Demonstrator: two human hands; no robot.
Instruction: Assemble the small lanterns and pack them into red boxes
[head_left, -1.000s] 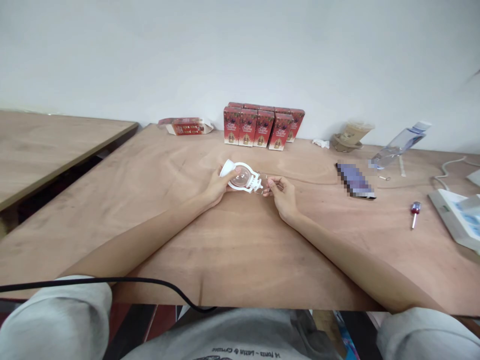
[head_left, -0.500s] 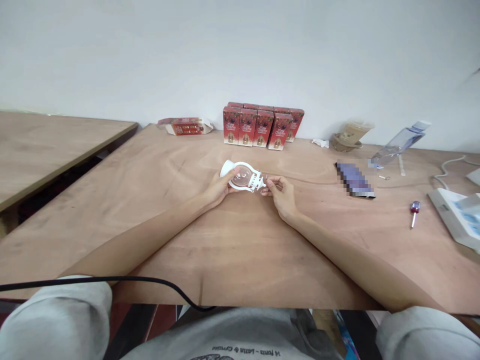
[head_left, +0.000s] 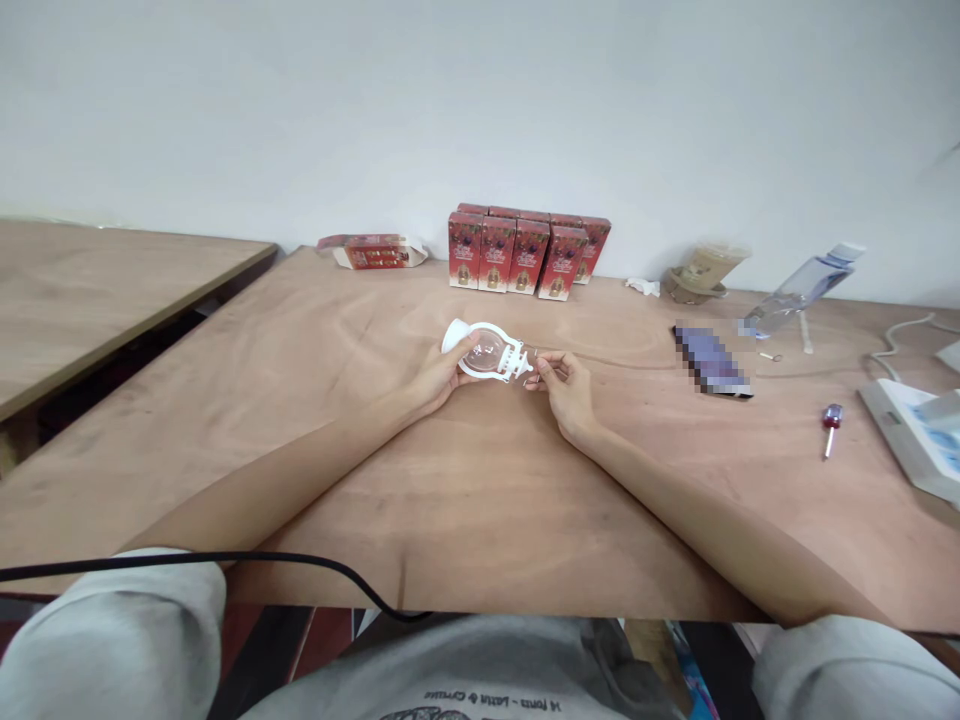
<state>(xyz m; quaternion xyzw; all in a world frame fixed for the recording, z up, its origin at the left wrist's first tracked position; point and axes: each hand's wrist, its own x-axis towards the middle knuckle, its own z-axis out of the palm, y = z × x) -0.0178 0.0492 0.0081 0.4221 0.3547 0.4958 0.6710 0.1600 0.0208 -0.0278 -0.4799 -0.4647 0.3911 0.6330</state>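
Observation:
A small white lantern (head_left: 486, 352) with a clear round globe lies tilted on its side above the table, its base to the left and its top to the right. My left hand (head_left: 442, 378) is closed around the base end, the thumb lying along the globe. At the top end, my right hand (head_left: 564, 392) pinches a thin wire handle (head_left: 534, 366) between thumb and fingers. The wire is fine, and its exact fit to the lantern's top cannot be made out.
Several red printed boxes (head_left: 495, 255) stand by the wall, with an opened box (head_left: 379, 252) lying to their left. Rightward are a cup (head_left: 712, 268), a clear bottle (head_left: 806, 290), a phone (head_left: 711, 362), a screwdriver (head_left: 830, 428) and a white tray (head_left: 911, 440). A black cable (head_left: 300, 558) crosses the front.
Almost nothing differs. The view has shifted very slightly, and both hands keep their hold on the lantern and its wire handle.

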